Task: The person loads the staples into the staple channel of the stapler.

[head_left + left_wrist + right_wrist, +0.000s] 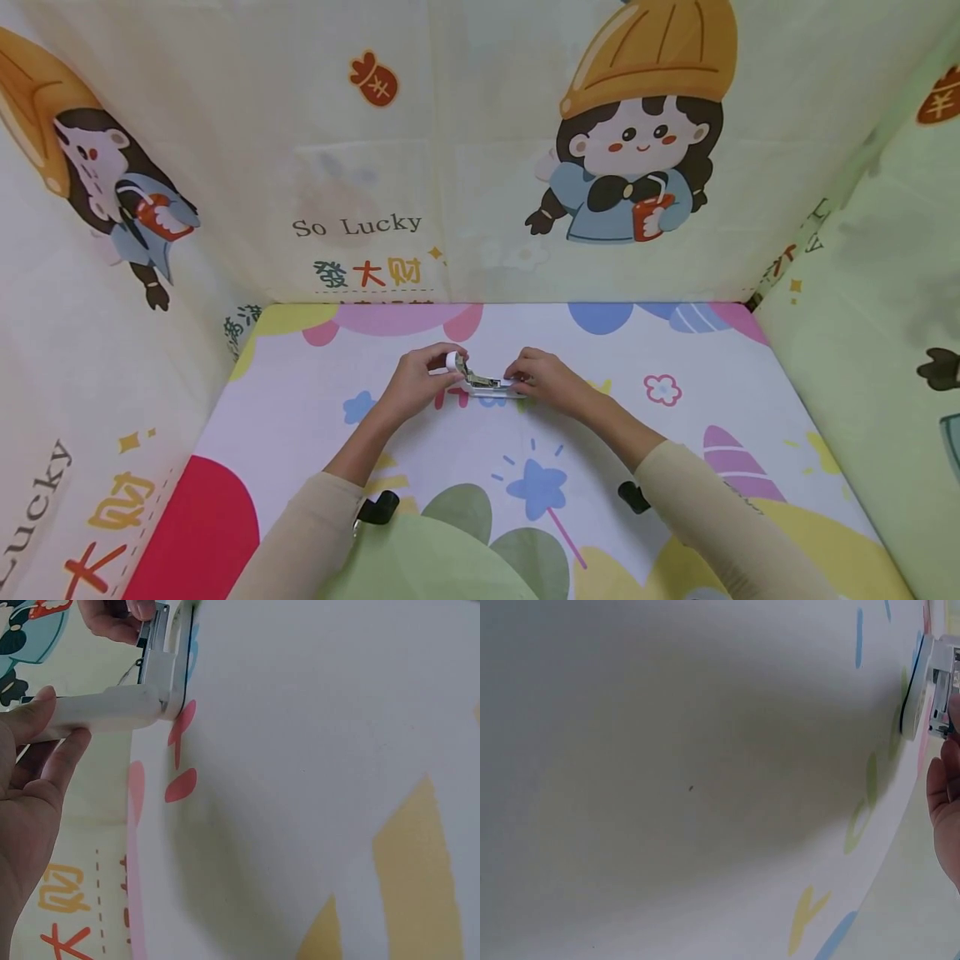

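Note:
A white stapler (487,385) stands on the patterned tabletop with its top arm swung up, which bares the metal staple channel. My left hand (411,382) holds the raised top arm (105,711) between thumb and fingers, as the left wrist view shows closely. At the other end, my right hand (553,382) pinches the tip of the metal channel (155,634), its fingers partly hiding it. In the right wrist view only the stapler's base (919,697) and part of the right hand (946,810) show at the edge. Whether staples lie inside is too small to tell.
The table (465,450) wears a white cloth with printed coloured shapes. Cloth walls with cartoon prints close in the back (480,167), left (97,333) and right (862,275). Black wrist-camera parts (381,507) stick out near both sleeves.

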A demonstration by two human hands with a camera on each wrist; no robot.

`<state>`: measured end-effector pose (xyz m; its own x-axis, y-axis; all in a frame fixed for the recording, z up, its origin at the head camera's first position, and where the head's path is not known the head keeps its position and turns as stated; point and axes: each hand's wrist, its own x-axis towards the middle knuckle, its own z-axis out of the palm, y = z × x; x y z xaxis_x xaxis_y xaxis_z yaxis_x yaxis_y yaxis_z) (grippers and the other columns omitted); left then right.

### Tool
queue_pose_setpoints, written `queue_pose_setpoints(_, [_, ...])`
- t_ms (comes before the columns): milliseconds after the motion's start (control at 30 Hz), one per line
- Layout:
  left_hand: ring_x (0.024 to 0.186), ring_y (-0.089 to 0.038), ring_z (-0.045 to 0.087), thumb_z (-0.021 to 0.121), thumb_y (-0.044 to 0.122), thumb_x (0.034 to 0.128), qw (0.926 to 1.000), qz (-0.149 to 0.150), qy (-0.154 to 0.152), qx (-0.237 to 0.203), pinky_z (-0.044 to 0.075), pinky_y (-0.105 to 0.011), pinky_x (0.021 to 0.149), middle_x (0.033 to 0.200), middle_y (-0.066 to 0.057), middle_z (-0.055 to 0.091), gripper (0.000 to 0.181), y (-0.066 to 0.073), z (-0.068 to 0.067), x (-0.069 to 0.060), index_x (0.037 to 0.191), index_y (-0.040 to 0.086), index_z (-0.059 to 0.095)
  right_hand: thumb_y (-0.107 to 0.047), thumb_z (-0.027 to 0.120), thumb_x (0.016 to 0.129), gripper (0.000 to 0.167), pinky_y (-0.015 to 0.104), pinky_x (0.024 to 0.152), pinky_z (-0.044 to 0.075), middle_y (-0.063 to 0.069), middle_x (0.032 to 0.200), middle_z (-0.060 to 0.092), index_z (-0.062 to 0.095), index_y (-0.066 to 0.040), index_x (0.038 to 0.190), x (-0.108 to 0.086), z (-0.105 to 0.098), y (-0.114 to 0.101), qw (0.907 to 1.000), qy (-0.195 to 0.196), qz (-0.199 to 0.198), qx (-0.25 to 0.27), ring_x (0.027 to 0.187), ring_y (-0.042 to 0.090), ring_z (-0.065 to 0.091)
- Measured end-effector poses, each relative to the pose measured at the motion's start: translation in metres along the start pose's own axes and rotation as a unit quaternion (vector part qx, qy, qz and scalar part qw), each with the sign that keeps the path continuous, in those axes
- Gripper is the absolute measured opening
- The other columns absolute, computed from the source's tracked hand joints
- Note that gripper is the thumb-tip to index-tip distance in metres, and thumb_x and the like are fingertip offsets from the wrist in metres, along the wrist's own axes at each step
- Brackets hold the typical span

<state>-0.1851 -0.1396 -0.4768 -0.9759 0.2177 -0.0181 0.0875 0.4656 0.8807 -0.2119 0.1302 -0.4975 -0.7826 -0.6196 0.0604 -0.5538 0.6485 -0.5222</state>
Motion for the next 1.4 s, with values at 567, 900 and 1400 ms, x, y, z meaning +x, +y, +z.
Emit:
queue_pose_setpoints(567, [0.119, -0.028, 0.069, 0.081, 0.012, 0.0898, 0.9998, 0.017, 0.0, -0.006, 0.058, -0.042, 0.099, 0.119, -0.002, 0.073, 0.035, -0.0039, -0.0001, 0.0022, 0.123, 0.019, 0.073, -0.015, 0.081, 0.09, 0.018, 0.022, 0.075, 0.051, -0.002, 0.094, 0.063, 0.079, -0.011, 0.108, 0.0003, 0.0027, -0.0005, 0.9997, 0.009, -0.008, -0.019, 0.085, 0.011, 0.053])
queue_pose_setpoints(900, [0.118, -0.028, 0.07, 0.081, 0.011, 0.0897, 0.9998, 0.018, -0.002, -0.012, 0.059, -0.042, 0.098, 0.12, -0.003, 0.073, 0.035, -0.003, -0.0005, 0.002, 0.124, 0.017, 0.073, -0.015, 0.081, 0.089, 0.017, 0.021, 0.073, 0.049, -0.004, 0.092, 0.063, 0.08, -0.013, 0.106, 0.0002, 0.0055, -0.0001, 0.9992, 0.022, -0.016, -0.03, 0.083, 0.01, 0.053])
queue_pose_setpoints(1400, [0.119, -0.028, 0.069, 0.081, 0.013, 0.0898, 1.0, 0.001, 0.0, -0.005, 0.059, -0.043, 0.098, 0.121, -0.001, 0.073, 0.036, -0.0017, -0.0001, 0.0025, 0.124, 0.02, 0.073, -0.016, 0.079, 0.092, 0.021, 0.027, 0.079, 0.054, 0.0, 0.097, 0.064, 0.074, -0.013, 0.111, -0.0017, 0.0044, 0.0014, 0.9989, 0.023, -0.029, -0.027, 0.086, 0.011, 0.059])
